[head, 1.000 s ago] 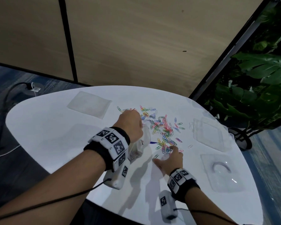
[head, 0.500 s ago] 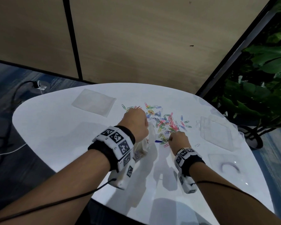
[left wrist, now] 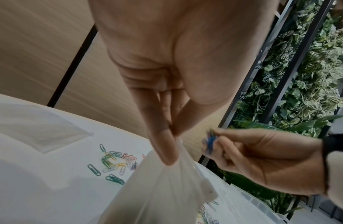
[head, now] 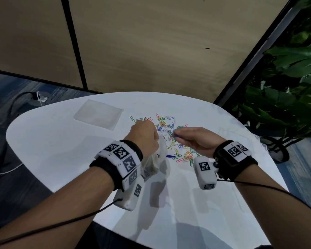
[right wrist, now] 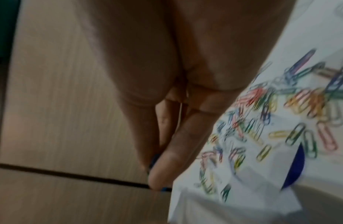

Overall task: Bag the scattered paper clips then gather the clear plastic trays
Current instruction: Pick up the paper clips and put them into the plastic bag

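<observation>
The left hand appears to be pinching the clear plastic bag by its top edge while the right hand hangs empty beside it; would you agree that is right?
Not quite: the right hand is not empty. The left wrist view shows its fingers pinching a few paper clips beside the bag's top. The rest holds: the left hand pinches the clear plastic bag by its top edge.

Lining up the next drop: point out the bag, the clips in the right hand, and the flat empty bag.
bag (left wrist: 167,189), left wrist view, its front wall.
held clips (left wrist: 210,143), left wrist view, blue bundle.
flat bag (head: 99,114), head view, its middle.
</observation>
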The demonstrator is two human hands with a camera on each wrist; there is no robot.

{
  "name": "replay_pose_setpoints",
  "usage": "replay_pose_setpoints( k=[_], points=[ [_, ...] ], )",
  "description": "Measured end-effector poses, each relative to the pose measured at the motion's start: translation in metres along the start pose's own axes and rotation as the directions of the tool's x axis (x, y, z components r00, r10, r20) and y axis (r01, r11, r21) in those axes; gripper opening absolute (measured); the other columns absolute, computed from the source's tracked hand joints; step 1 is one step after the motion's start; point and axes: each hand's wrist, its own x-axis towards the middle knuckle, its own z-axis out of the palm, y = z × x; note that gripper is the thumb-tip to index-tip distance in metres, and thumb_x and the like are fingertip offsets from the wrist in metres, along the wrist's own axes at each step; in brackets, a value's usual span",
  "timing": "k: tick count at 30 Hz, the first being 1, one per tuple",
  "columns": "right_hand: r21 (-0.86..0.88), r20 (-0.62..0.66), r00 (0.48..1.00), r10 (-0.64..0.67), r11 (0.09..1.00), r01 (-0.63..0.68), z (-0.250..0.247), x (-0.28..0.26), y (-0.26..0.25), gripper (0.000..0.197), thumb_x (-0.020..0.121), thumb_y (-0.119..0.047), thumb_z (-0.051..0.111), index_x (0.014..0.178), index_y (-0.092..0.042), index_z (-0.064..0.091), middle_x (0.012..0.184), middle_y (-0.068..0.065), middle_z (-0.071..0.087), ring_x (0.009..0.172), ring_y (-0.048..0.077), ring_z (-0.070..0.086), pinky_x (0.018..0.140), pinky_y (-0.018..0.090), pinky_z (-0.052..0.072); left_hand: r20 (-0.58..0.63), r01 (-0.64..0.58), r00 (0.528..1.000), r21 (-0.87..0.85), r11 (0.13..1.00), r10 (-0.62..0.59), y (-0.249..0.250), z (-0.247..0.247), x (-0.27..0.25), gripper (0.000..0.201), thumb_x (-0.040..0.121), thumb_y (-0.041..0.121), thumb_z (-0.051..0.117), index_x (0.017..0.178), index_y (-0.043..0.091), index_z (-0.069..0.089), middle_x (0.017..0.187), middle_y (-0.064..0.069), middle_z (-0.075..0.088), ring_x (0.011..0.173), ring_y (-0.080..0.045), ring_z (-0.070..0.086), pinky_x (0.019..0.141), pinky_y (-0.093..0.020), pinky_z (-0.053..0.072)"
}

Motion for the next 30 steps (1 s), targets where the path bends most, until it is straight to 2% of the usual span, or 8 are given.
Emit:
replay_pose_setpoints(
  k=[5, 8, 14, 17, 20, 23, 26, 30],
  points=[
    [-0.350, 0.123, 0.992, 0.028, 0.936, 0.017, 0.041, -0.006, 0.010, 0.014, 0.089, -0.004, 0.066, 0.099, 0.004, 0.072, 0.098, 0.014, 0.075, 0.089, 0.019, 0.073, 0.090, 0.029, 0.057, -0.012, -0.002, 1.000, -0.017, 1.000, 0.002, 0.003, 0.000, -0.001, 0.018, 0.085, 0.006, 0.062, 0.090, 0.013, 0.078, 0.097, -0.012, 0.073, 0.087, -0.029, 0.072, 0.083, -0.037, 0.061],
    [-0.625, 0.092, 0.991, -0.102, 0.768, 0.137, 0.048, 0.001, 0.017, 0.014, 0.089, -0.008, 0.066, 0.098, -0.005, 0.076, 0.096, 0.012, 0.076, 0.091, 0.026, 0.074, 0.092, 0.042, 0.057, -0.023, 0.005, 1.000, -0.030, 1.000, -0.006, 0.003, -0.002, 0.001, 0.016, 0.085, 0.004, 0.062, 0.089, 0.011, 0.077, 0.097, -0.010, 0.072, 0.084, -0.029, 0.073, 0.081, -0.038, 0.061],
    [-0.555, -0.119, 0.961, -0.248, 0.820, 0.142, -0.009, 0.020, -0.001, 0.012, 0.090, -0.008, 0.064, 0.097, -0.010, 0.074, 0.100, 0.017, 0.074, 0.089, 0.031, 0.072, 0.078, 0.036, 0.059, -0.048, 0.028, 0.998, -0.059, 0.998, -0.030, -0.013, -0.015, 0.009, 0.017, 0.087, 0.006, 0.061, 0.087, 0.018, 0.072, 0.095, -0.007, 0.070, 0.087, -0.025, 0.071, 0.081, -0.032, 0.060],
    [-0.837, -0.403, 0.872, -0.279, 0.498, -0.227, -0.071, 0.053, 0.019, 0.034, 0.095, -0.030, 0.058, 0.126, -0.019, 0.062, 0.132, 0.010, 0.062, 0.121, 0.029, 0.058, 0.107, 0.037, 0.042, -0.060, 0.035, 0.997, -0.069, 0.997, -0.039, -0.021, -0.020, 0.009, 0.014, 0.088, 0.008, 0.062, 0.087, 0.018, 0.072, 0.097, -0.009, 0.071, 0.085, -0.026, 0.072, 0.082, -0.035, 0.061],
    [-0.770, -0.572, 0.802, -0.171, 0.448, -0.453, -0.107, 0.083, 0.047, 0.061, 0.096, -0.042, 0.046, 0.146, -0.007, 0.035, 0.146, 0.018, 0.044, 0.132, 0.036, 0.045, 0.107, 0.038, 0.036, -0.064, 0.027, 0.997, -0.074, 0.997, -0.032, -0.025, -0.023, 0.007, 0.015, 0.090, 0.009, 0.060, 0.094, 0.014, 0.073, 0.098, -0.010, 0.072, 0.091, -0.028, 0.072, 0.086, -0.038, 0.060],
    [-0.837, -0.526, 0.818, -0.234, 0.312, -0.449, -0.127, 0.127, 0.059, 0.072, 0.090, -0.055, 0.031, 0.147, -0.011, 0.032, 0.151, 0.019, 0.034, 0.135, 0.040, 0.037, 0.111, 0.048, 0.034, -0.057, 0.019, 0.998, -0.069, 0.997, -0.023, -0.028, -0.024, 0.007, 0.020, 0.091, 0.009, 0.058, 0.103, 0.011, 0.074, 0.102, -0.011, 0.072, 0.093, -0.029, 0.071, 0.090, -0.040, 0.059],
    [-0.905, -0.411, 0.866, -0.284, 0.239, -0.351, -0.099, 0.143, 0.045, 0.058, 0.097, -0.042, 0.031, 0.145, -0.009, 0.033, 0.150, 0.021, 0.037, 0.133, 0.039, 0.041, 0.111, 0.045, 0.033, -0.050, 0.012, 0.999, -0.057, 0.998, -0.015, -0.028, -0.023, 0.009, 0.022, 0.092, 0.010, 0.057, 0.106, 0.010, 0.074, 0.104, -0.012, 0.072, 0.094, -0.030, 0.071, 0.091, -0.040, 0.058],
    [-0.988, -0.138, 0.968, -0.209, -0.035, -0.148, -0.060, 0.141, 0.034, 0.041, 0.093, -0.021, 0.047, 0.133, -0.010, 0.048, 0.143, 0.016, 0.042, 0.123, 0.036, 0.048, 0.096, 0.037, 0.042, -0.039, 0.007, 0.999, -0.035, 0.999, -0.008, -0.027, -0.021, 0.012, 0.022, 0.091, 0.008, 0.056, 0.104, 0.011, 0.074, 0.103, -0.014, 0.072, 0.095, -0.031, 0.071, 0.090, -0.041, 0.058]
  ],
)
